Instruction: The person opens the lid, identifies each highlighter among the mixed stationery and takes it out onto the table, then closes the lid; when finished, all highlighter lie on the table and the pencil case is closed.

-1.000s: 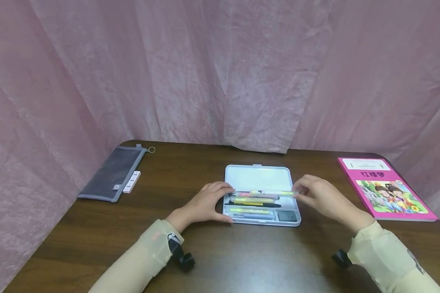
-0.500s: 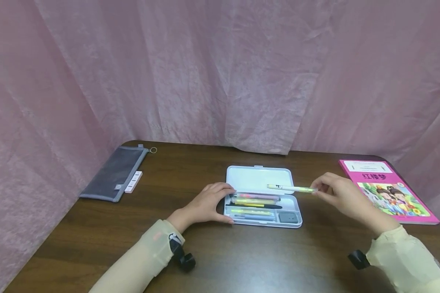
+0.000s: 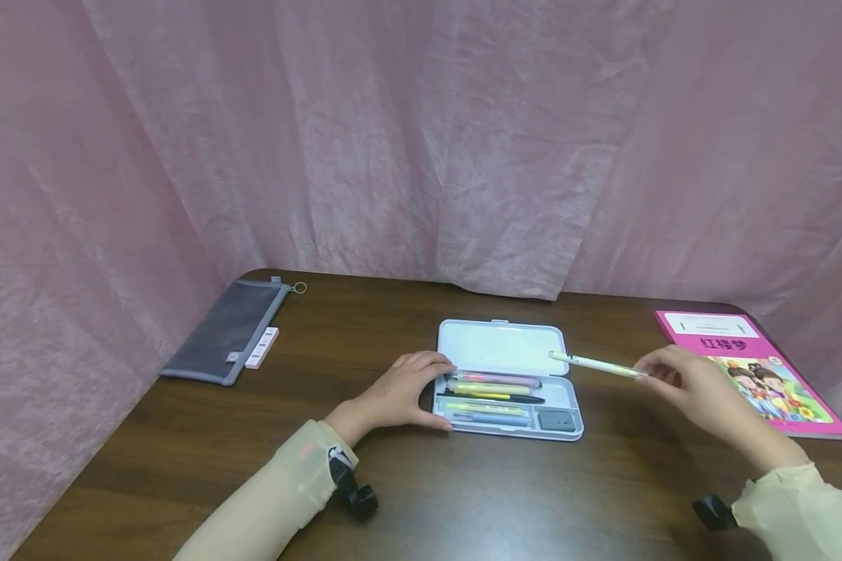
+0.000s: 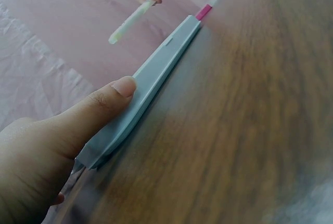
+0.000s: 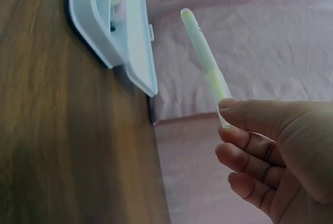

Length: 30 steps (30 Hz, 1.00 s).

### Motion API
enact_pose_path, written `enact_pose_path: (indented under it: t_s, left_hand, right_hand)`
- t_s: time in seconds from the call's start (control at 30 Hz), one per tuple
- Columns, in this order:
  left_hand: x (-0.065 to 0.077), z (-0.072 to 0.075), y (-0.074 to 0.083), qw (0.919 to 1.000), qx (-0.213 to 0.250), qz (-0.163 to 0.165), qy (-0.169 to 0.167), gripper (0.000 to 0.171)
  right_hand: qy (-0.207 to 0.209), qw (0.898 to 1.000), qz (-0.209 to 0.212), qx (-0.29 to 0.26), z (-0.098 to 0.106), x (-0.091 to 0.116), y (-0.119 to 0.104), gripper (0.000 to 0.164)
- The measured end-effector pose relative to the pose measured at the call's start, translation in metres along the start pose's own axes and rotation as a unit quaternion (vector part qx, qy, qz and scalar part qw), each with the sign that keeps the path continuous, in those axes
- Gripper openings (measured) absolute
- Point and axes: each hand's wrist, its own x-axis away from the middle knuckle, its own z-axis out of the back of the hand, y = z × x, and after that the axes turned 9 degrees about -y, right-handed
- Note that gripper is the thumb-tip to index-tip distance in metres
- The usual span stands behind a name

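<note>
Pink cloth [image 3: 351, 156] hangs behind a brown table [image 3: 365, 327]. Right of middle in the head view, the right hand [image 3: 698, 393] pinches a pale pen [image 3: 596, 363] by one end. It points left, its free tip seen against the lid [image 3: 494, 347] of the open pencil case [image 3: 561, 393]. The left hand [image 3: 396, 396], farther away, spreads wide to hold the pencil case's left end.

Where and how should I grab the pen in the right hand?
Try pinching the pen near its free end, coming from the left. The right hand pinches the other end, and this slim one sticks out in the air.
</note>
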Motion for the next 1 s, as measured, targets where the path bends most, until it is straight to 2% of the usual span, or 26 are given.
enact_pose_path:
  t_s: [0.37, 0.7, 1.0]
  left_hand:
    - [0.001, 0.0, 0.0, 1.0, 0.002, 0.005, -0.007, 0.085]
    - [0.001, 0.002, 0.001, 0.9999, 0.002, 0.01, -0.012, 0.086]
    - [0.001, 0.0, 0.0, 0.9999, 0.003, 0.008, -0.008, 0.085]
  right_hand:
    - [0.011, 0.999, -0.028, -0.025, -0.013, 0.022, 0.017, 0.01]
    - [-0.016, 0.996, -0.089, -0.025, -0.024, 0.037, 0.036, 0.008]
    - [-0.026, 0.994, -0.103, -0.014, -0.03, 0.04, 0.05, 0.007]
